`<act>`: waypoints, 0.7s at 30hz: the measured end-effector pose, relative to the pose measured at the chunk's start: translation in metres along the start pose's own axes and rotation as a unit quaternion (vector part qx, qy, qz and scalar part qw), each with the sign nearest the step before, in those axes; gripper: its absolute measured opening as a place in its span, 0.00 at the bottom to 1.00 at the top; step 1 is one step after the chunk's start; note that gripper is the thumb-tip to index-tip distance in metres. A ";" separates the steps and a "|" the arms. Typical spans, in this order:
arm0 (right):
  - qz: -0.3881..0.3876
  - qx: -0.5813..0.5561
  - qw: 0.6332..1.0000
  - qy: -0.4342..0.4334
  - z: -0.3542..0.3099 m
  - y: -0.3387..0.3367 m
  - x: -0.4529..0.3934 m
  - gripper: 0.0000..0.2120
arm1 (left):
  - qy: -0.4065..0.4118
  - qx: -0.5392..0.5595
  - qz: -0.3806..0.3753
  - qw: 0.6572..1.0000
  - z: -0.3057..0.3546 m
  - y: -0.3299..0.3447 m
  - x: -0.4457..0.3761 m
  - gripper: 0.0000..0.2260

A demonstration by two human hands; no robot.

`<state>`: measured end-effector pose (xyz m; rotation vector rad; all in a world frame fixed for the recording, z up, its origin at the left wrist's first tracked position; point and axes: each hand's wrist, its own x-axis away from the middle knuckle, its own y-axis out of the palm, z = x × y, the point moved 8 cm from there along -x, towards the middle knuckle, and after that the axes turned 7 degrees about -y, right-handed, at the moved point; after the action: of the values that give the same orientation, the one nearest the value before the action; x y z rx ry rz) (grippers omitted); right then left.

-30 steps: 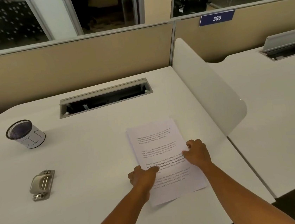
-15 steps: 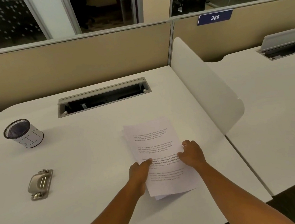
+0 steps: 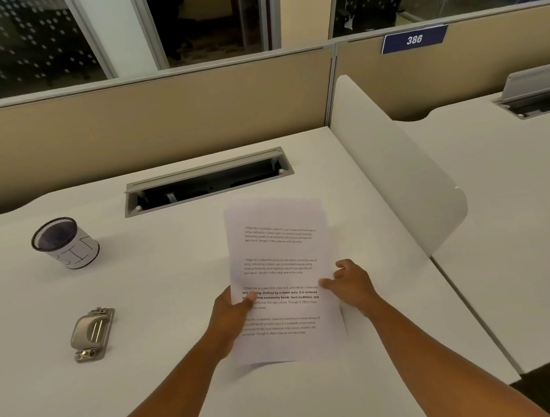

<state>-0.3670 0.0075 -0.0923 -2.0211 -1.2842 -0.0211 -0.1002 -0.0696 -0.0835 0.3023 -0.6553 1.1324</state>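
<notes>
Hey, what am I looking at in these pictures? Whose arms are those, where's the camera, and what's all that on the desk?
There is no machine here. The two arms belong to a person, and every picture comes from one camera worn on their head. It looks forward and down, so you see roughly what they see.

The left hand grips the left edge of a few printed papers, with the thumb on top. The right hand pinches the right edge. The sheets seem to be lifted slightly off the white desk.

Also on the desk are a mesh cup, what looks like a metal hole punch, and an open cable slot. A white divider stands on the right.
</notes>
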 end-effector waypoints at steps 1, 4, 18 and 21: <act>-0.010 -0.045 0.999 0.006 -0.003 0.003 0.002 0.34 | 0.004 0.005 -0.007 1.000 0.002 -0.003 0.000 0.10; -0.046 -0.174 0.984 0.013 -0.015 0.013 0.006 0.26 | 0.020 0.011 -0.020 1.000 0.008 -0.014 0.001 0.11; 0.021 -0.207 0.953 -0.222 -0.135 0.005 0.025 0.12 | 0.186 0.083 0.055 0.978 0.081 -0.065 0.021 0.13; 0.033 -0.211 0.943 -0.254 -0.149 0.003 0.030 0.18 | 0.224 0.082 0.067 0.969 0.091 -0.068 0.027 0.15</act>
<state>-0.2968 -0.0564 0.0265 -2.5461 -1.6304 0.3005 -0.0613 -0.1262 0.0106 0.1339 -0.1828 1.3335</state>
